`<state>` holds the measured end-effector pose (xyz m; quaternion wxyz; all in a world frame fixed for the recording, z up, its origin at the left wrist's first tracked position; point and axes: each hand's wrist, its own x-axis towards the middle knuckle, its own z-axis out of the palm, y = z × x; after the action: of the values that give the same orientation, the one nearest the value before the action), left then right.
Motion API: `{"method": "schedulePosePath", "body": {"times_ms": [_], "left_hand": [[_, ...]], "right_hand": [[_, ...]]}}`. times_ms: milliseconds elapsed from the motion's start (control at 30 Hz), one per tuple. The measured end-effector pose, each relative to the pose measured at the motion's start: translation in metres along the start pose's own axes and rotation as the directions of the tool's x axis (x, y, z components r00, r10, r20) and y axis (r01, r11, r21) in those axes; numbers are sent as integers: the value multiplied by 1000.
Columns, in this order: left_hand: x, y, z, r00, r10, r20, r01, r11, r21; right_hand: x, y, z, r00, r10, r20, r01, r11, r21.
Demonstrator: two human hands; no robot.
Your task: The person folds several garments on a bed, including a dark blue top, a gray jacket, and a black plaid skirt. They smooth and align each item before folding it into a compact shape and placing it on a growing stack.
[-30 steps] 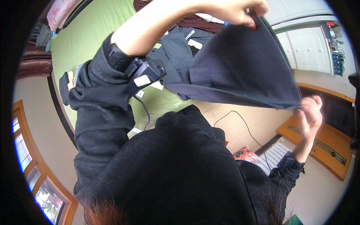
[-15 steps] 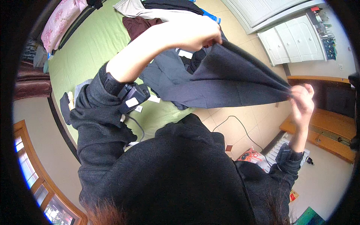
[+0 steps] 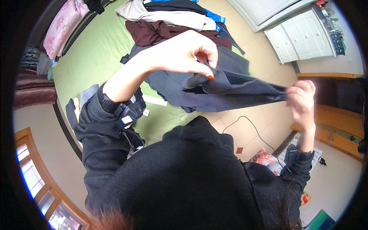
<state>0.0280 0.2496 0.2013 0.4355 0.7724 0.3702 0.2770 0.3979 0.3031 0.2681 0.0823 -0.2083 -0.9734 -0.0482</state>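
Note:
Dark grey trousers (image 3: 226,97), or a garment that looks like them, lie partly on the bed and stretch out to the right above the floor. My left hand (image 3: 186,53) pinches a fold near the middle of the cloth, thumb against fingers. Closed round the cloth's far right end is my right hand (image 3: 301,97), its fingers curled in. Between the two hands the fabric hangs taut and bunched in folds. A white strip (image 3: 155,101) and a small white tag (image 3: 146,112) show beside the trousers on the bed.
Maroon (image 3: 151,32), light grey (image 3: 161,16) and black clothes lie spread at the bed's far end. Green bedding (image 3: 99,50) covers the bed. A cable (image 3: 251,124) runs over the tiled floor. White drawers (image 3: 301,36) and a wooden piece of furniture (image 3: 337,126) stand at right.
My left hand has come down and left, and the raised cloth has sunk and gathered into folds. My right hand has shifted slightly left and up, still gripping the end.

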Motion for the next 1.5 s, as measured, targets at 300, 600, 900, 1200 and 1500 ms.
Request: {"method": "schedulePosePath", "body": {"times_ms": [300,600,900,1200,1500], "left_hand": [[-4,-11,9,991,131,1,-128,964,231],[-2,-4,2,991,133,18,-134,970,201],[6,-4,2,968,252,8,-218,821,527],[32,-1,5,923,269,-276,-159,918,364],[52,-5,37,817,176,-549,14,946,324]], "right_hand": [[0,10,8,991,34,-128,-27,998,60],[3,14,7,992,54,-110,-43,994,102],[4,11,3,996,1,-93,6,997,74],[2,14,10,989,115,-88,-101,983,153],[27,-32,37,992,12,-126,89,636,767]]}}
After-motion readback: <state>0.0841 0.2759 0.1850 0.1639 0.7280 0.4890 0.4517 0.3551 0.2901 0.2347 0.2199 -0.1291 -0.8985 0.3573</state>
